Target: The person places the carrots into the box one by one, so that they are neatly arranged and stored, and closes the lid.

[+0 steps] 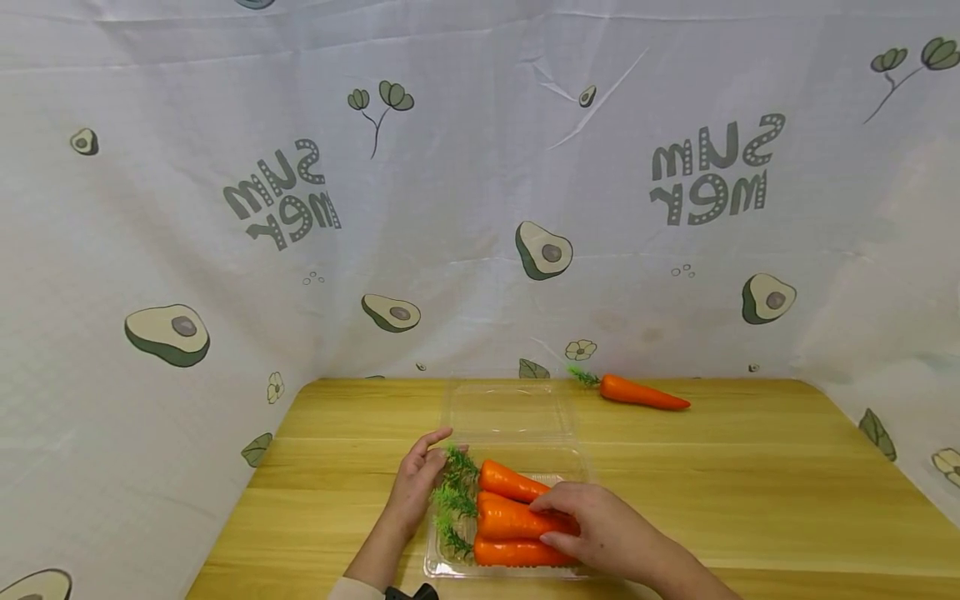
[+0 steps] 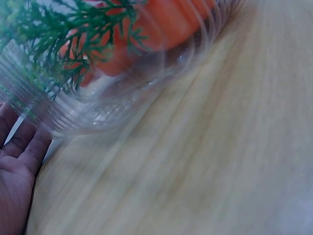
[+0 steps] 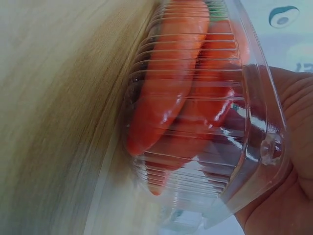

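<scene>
Key relation, my read: loose carrot [image 1: 641, 393] lies ahead of your hands and to the right, past the clear container [image 1: 453, 570] and just right of its open lid [image 1: 510, 408]. Long axis roughly left-right, slight slant: green top left, tip right and a touch closer to you. Your right hand [image 1: 600, 529] is the nearer of the 2.

In the container: 3 carrots [image 1: 510, 517] side by side, tops left, tips right. Your right hand reaches over the right wall, thumb and fingers curled; looks like a pinch on the middle carrot [image 1: 498, 518], toward its tip end. Your left hand [image 1: 414, 483] is loosely extended at the left wall by the green tops, fingers seemingly against the plastic, nothing in its grasp that I can see.

Edges: loose carrot sits near the back of the counter [image 1: 750, 492], curtain [image 1: 465, 250] close behind, so little depth past it. Room: broad stretch of wood right of the container, plus some beyond the carrot's tip. Lid takes up the space straight ahead.
</scene>
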A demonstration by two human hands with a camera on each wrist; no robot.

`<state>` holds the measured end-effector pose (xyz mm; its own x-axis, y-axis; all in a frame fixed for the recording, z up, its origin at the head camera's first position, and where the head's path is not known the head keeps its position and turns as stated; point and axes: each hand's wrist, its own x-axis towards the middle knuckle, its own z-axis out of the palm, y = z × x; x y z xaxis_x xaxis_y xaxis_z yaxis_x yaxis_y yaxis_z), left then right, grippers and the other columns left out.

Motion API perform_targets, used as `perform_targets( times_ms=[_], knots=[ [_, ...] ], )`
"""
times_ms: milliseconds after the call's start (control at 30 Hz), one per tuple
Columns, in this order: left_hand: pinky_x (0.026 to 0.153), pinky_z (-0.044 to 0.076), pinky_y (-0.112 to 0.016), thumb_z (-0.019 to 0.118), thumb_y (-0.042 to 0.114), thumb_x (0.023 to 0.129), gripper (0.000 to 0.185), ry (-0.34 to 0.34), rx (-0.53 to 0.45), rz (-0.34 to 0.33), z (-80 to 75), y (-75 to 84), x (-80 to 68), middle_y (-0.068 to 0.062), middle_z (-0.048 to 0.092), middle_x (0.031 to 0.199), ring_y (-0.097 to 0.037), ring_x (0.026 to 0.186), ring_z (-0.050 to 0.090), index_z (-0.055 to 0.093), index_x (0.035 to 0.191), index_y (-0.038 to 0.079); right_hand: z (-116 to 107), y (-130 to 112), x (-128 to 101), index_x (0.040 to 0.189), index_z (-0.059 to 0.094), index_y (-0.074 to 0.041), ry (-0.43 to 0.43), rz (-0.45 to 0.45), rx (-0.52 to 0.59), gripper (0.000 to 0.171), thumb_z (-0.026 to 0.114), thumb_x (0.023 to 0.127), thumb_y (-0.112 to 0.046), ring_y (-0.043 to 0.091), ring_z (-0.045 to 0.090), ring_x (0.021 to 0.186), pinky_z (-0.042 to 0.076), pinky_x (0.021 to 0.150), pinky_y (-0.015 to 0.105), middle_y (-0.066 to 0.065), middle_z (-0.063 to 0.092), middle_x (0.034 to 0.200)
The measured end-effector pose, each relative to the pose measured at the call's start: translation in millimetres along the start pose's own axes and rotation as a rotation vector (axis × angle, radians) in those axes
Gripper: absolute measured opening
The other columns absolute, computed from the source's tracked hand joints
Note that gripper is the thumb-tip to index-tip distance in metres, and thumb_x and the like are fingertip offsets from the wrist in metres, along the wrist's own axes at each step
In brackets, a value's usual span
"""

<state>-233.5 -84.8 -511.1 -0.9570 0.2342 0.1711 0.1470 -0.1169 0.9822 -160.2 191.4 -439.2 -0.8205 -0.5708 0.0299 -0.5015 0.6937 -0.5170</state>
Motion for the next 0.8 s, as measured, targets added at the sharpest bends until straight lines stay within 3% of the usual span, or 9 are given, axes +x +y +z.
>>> perform_targets(
  times_ms=[200,300,367,433,567,667,800],
  knots=[
    [0.061,0.034,-0.024,0.040,0.006,0.098,0.038,-0.020,0.002,-0.026,-0.8,6.0,-1.9,-0.008,0.046,0.072,-0.038,0.066,0.027,0.039,0.135,-0.002,0,0,-1,0.106,0.064,-0.033,0.004,-0.002,0.019,0.023,0.066,0.084,-0.038,0.001,0.053,0.087,0.049,0.080,0.033,-0.021,0.057,0.101],
    [0.061,0.034,-0.024,0.039,0.004,0.098,0.037,-0.025,0.008,-0.023,1.2,14.7,-4.7,-0.010,0.041,0.069,-0.039,0.067,0.026,0.038,0.135,-0.003,-1,0,-2,0.106,0.064,-0.033,0.027,-0.005,0.027,0.023,0.066,0.084,-0.038,0.003,0.054,0.090,0.049,0.080,0.033,-0.022,0.058,0.101],
    [0.061,0.034,-0.023,0.039,0.003,0.098,0.037,-0.027,0.019,-0.020,2.9,20.3,-6.5,-0.011,0.041,0.069,-0.038,0.066,0.026,0.038,0.135,-0.004,-3,0,-3,0.106,0.065,-0.032,0.042,0.006,0.048,0.024,0.066,0.084,-0.039,0.004,0.055,0.091,0.050,0.080,0.033,-0.021,0.059,0.101],
    [0.060,0.034,-0.023,0.039,0.003,0.097,0.038,-0.020,0.023,-0.019,4.3,24.1,-7.8,-0.014,0.050,0.076,-0.034,0.064,0.027,0.038,0.134,-0.004,-5,0,-3,0.106,0.065,-0.030,0.050,0.024,0.083,0.025,0.066,0.083,-0.040,0.005,0.056,0.091,0.050,0.079,0.033,-0.019,0.060,0.102],
    [0.061,0.034,-0.023,0.039,0.003,0.097,0.038,-0.020,0.019,-0.011,5.0,25.5,-8.3,-0.019,0.061,0.098,-0.024,0.062,0.031,0.038,0.134,-0.005,-10,4,-5,0.108,0.065,-0.027,0.062,0.071,0.159,0.031,0.064,0.083,-0.046,0.007,0.057,0.088,0.051,0.076,0.033,-0.016,0.061,0.102],
    [0.062,0.034,-0.023,0.040,0.004,0.098,0.038,-0.021,0.017,-0.016,4.9,25.7,-8.4,-0.015,0.056,0.084,-0.018,0.063,0.033,0.038,0.134,-0.005,-14,11,-6,0.108,0.065,-0.024,0.110,0.057,0.174,0.032,0.063,0.084,-0.045,0.009,0.058,0.087,0.051,0.076,0.033,-0.013,0.062,0.101],
    [0.061,0.034,-0.023,0.040,0.005,0.098,0.038,-0.021,0.020,-0.036,4.1,25.6,-8.7,-0.007,0.038,0.070,-0.017,0.063,0.034,0.038,0.135,-0.004,-20,22,-5,0.107,0.065,-0.021,0.191,0.027,0.166,0.028,0.066,0.084,-0.038,0.009,0.058,0.088,0.051,0.076,0.032,-0.009,0.064,0.101]
  ],
)
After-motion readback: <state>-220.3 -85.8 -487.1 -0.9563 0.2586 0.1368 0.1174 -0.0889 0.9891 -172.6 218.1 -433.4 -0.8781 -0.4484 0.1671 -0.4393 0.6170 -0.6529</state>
